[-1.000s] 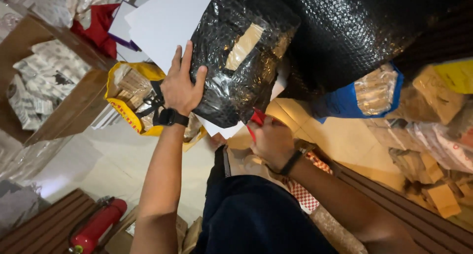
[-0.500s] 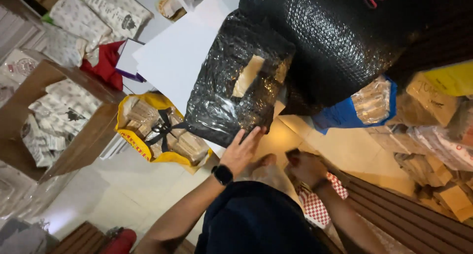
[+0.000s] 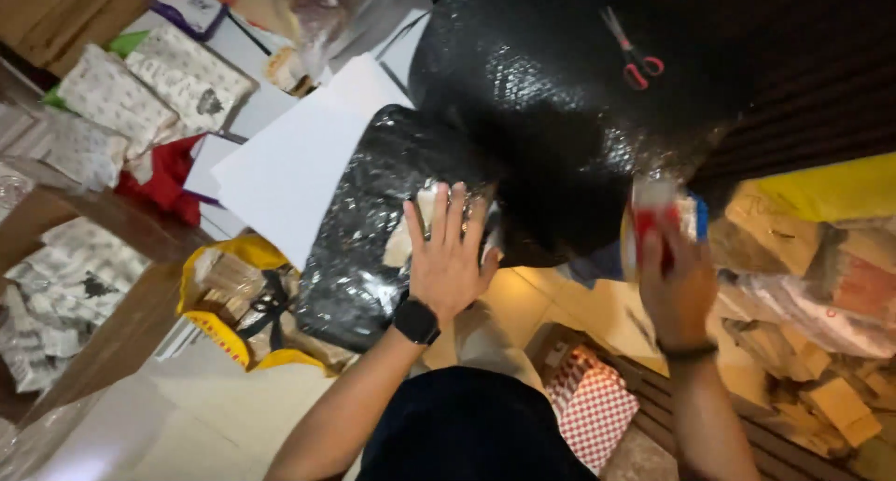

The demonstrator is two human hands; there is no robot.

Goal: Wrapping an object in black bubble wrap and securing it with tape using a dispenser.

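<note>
Around the black wrapped parcel (image 3: 364, 229): white sheets of paper (image 3: 289, 178) just beside it on the far side, partly tucked under its edge; large roll of black bubble wrap (image 3: 579, 98) pressed against it, with red-handled scissors (image 3: 633, 52) lying on top of that roll. Yellow bag (image 3: 229, 299) with a dark ribbon bow just below the parcel, holding packaged goods. Patterned packets (image 3: 140, 89) and a red cloth (image 3: 163, 173) beyond the paper, well apart from the parcel. Stacks of brown cartons (image 3: 821, 350) across from the parcel, past the roll.

Parcel itself: lumpy, wrapped in glossy black bubble film, a strip of tan tape near its middle, resting on the tabletop edge between paper and roll.

Left hand (image 3: 448, 257), watch at the wrist, spread flat with fingers open, pressing on the parcel over the taped spot, grasping nothing. Right hand (image 3: 677, 280) closed around a red tape dispenser (image 3: 653, 224), raised just beside the roll, blurred.
</note>
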